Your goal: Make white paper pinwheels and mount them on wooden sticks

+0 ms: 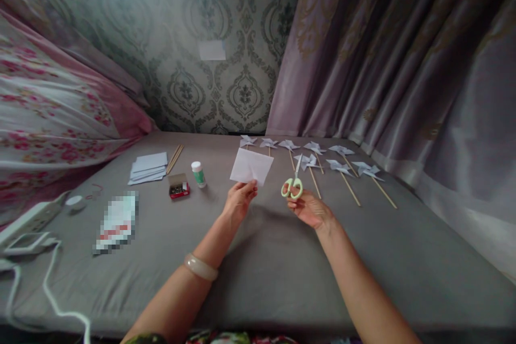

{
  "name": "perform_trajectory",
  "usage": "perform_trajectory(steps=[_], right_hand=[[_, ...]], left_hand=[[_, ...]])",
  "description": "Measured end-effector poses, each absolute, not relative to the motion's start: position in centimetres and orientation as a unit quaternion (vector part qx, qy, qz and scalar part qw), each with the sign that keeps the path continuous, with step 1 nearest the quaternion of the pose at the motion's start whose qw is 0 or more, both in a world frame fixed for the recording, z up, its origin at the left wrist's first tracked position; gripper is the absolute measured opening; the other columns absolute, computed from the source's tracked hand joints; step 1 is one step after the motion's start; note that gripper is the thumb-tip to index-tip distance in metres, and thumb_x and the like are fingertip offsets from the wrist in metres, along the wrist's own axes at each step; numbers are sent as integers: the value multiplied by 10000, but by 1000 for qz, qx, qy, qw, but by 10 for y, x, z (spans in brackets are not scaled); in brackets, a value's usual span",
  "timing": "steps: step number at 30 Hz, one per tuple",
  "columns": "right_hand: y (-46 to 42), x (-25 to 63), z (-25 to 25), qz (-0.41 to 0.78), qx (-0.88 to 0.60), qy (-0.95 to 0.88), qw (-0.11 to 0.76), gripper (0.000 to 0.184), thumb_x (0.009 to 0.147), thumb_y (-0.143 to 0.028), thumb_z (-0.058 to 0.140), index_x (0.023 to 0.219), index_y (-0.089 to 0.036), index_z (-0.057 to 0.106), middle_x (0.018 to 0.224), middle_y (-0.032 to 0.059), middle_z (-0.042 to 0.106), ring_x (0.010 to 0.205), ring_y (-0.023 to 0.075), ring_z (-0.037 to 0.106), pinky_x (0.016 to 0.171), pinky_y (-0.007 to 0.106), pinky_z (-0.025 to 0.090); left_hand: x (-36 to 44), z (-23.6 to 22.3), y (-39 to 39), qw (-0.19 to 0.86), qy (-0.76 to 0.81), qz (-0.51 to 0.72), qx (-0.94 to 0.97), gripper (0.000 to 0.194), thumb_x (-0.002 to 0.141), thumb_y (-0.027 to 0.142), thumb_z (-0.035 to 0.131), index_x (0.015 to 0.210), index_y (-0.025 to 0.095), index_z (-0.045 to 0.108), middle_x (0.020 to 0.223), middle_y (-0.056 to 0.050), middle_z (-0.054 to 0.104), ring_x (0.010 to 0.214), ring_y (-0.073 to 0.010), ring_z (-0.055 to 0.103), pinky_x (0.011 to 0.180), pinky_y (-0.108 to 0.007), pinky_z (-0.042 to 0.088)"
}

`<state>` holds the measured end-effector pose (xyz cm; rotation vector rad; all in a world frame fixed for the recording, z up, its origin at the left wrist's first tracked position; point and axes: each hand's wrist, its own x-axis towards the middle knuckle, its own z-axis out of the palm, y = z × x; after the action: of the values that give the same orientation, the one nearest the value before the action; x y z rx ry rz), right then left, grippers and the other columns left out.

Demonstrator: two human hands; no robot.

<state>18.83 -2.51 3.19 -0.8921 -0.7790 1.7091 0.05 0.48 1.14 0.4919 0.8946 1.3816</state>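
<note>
Lying at the far left, a white power strip (30,219) trails its cord (48,279) across the grey bed (262,269); a sweeping forearm could snag it. Next come a stack of white paper (148,167), loose wooden sticks (174,157), an open red box of pins (179,189) and a small glue bottle (198,174). The box sits on soft bedding, so a nudge could probably spill it.

The left hand (238,201) pinches the lower edge of a folded paper sheet (251,166), grip clamped on it and held just above the bed. Held by one edge only, the sheet may flop or twist.

The right hand (308,207) grips green-handled scissors (294,183) by the handles, blades closed and pointing away, near the sheet but apart from it. Those blades could, I judge, nick the left fingers if they meet the paper close to the pinch.

Finished paper pinwheels (314,158) lie beyond at the right, within reach of a careless elbow.
</note>
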Motion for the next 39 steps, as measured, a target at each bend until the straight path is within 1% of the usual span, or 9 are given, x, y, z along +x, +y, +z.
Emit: perform_trajectory(steps=[4, 9, 14, 18, 21, 25, 31, 34, 39], right_hand=[[-16, 169, 33, 719, -348, -326, 505, 426, 494, -459, 870, 650, -169, 599, 615, -43, 545, 469, 26, 314, 418, 168, 275], [-12, 154, 21, 651, -441, -361, 502, 528, 479, -587, 820, 571, -159, 526, 538, -47, 496, 435, 28, 279, 400, 194, 199], [-20, 152, 8, 585, -511, -429, 460, 561, 490, -667, 761, 571, -143, 577, 539, -9, 537, 463, 57, 365, 434, 223, 211], [-27, 152, 4, 587, -522, -463, 411, 607, 521, -731, 701, 601, -136, 610, 571, 20, 584, 469, 61, 371, 467, 235, 227], [-31, 150, 4, 593, -515, -490, 378, 638, 532, -771, 661, 606, -138, 620, 593, 36, 599, 518, 83, 411, 511, 246, 269], [-35, 145, 5, 576, -522, -506, 374, 610, 484, -741, 716, 598, -157, 585, 577, 1, 548, 561, 99, 412, 547, 254, 293], [-40, 142, 13, 567, -524, -550, 318, 653, 574, -809, 591, 666, -163, 548, 597, -25, 482, 568, 96, 373, 537, 249, 285], [-43, 144, 17, 541, -531, -588, 281, 585, 603, -744, 635, 672, -176, 516, 580, -48, 439, 552, 88, 336, 513, 245, 264], [-47, 145, 13, 493, -537, -637, 250, 443, 704, -597, 663, 688, -174, 530, 595, -45, 459, 557, 91, 358, 508, 242, 263]], left_hand=[[5, 18, 10, 640, 404, 610, 233, 421, 363, 272, 906, 596, 134, 585, 521, 34, 563, 518, -63, 524, 503, -174, 393], [6, 13, 15, 653, 388, 618, 203, 425, 384, 262, 903, 593, 133, 557, 528, 42, 540, 502, -44, 490, 483, -164, 362], [0, 9, 13, 672, 366, 621, 170, 388, 441, 221, 889, 614, 143, 550, 554, 41, 549, 505, -46, 492, 489, -164, 378], [-5, 10, 7, 674, 357, 626, 166, 400, 429, 220, 890, 625, 141, 551, 579, 40, 565, 505, -38, 490, 497, -159, 384], [-7, 11, 3, 673, 360, 625, 162, 411, 423, 238, 894, 619, 140, 546, 580, 41, 565, 502, -37, 488, 487, -156, 377], [-11, 12, 1, 671, 368, 625, 156, 420, 415, 252, 898, 608, 141, 542, 560, 44, 549, 503, -41, 487, 489, -159, 375], [-15, 18, -1, 670, 373, 624, 154, 409, 431, 250, 891, 627, 140, 549, 569, 46, 541, 523, -42, 489, 509, -170, 368], [-15, 19, -2, 672, 377, 618, 155, 399, 439, 247, 885, 628, 144, 549, 576, 43, 549, 529, -45, 488, 517, -175, 365], [-12, 20, -4, 662, 397, 613, 165, 374, 440, 248, 873, 630, 141, 569, 593, 35, 557, 538, -51, 489, 522, -186, 366]])
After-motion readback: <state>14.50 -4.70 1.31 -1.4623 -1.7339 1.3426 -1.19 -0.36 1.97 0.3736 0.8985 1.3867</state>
